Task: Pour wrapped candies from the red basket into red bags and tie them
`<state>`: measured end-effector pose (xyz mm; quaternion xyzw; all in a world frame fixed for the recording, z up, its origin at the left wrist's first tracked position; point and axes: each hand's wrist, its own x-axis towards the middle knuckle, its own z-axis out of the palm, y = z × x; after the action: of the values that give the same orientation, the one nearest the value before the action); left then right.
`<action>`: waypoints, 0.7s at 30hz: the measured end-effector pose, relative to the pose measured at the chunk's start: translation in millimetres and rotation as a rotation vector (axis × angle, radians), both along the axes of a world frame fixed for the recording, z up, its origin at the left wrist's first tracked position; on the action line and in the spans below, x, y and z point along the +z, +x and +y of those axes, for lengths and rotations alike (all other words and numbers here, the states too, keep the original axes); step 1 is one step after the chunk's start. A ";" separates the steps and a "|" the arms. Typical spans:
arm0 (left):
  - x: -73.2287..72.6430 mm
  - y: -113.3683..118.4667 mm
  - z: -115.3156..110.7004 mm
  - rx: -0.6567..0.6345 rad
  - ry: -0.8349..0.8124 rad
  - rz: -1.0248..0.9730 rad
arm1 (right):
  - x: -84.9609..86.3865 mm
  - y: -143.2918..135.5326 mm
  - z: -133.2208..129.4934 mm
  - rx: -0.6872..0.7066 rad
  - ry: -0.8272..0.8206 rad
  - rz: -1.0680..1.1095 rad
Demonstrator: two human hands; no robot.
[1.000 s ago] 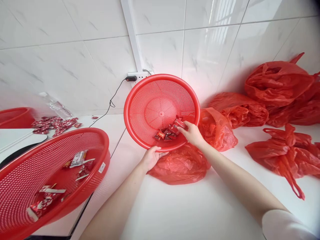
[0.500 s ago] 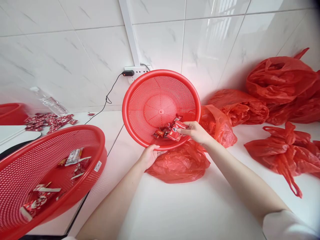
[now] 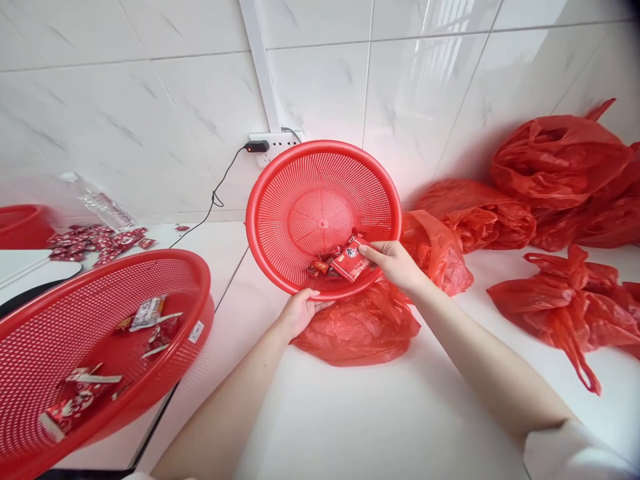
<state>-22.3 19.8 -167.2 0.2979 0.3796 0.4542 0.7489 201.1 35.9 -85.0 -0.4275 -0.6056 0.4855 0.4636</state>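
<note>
Well, a large red mesh basket (image 3: 190, 283) is standing at the left, holding loose wrappers. A smaller tilted basket (image 3: 323, 148) is opening toward the person; its wall is looking light and fairly stiff, its smooth rim perhaps slippery, with the lower rim offering a firm hold. The left hand (image 3: 297, 315) is curling nearly closed around that rim, thumb above and fingers below. A soft, crinkled red bag (image 3: 360, 333) is lying beneath, probably giving under pressure. Inside the tilted basket, the right hand (image 3: 400, 267) is pinching a red packet (image 3: 351, 259) by its upper right corner, thumb and fingers closing on it. It is seeming light, thin and easily creased, and is showing dark characters too small for reading. Tiny wrapped pieces (image 3: 321, 267) are lying beside it, while the large basket's white label (image 3: 196, 331) is remaining illegible.
</note>
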 end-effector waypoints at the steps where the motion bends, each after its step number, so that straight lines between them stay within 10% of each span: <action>1: 0.2 0.1 -0.1 0.001 -0.002 0.002 | 0.4 0.5 -0.1 -0.020 0.028 -0.025; 7: 1.0 0.2 0.4 0.002 -0.020 -0.004 | 1.0 4.9 2.2 -0.044 0.109 -0.112; 15: 2.3 1.4 0.2 -0.001 -0.032 -0.012 | 6.8 15.7 -2.3 0.352 -0.057 -0.257; 21: -1.0 1.4 -1.3 -0.017 0.033 -0.009 | -7.3 5.6 1.0 -0.095 0.250 -0.750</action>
<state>-21.0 18.6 -168.2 0.3116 0.3661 0.4554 0.7493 206.7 36.9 -92.3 -0.5426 -0.7669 0.1963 0.2808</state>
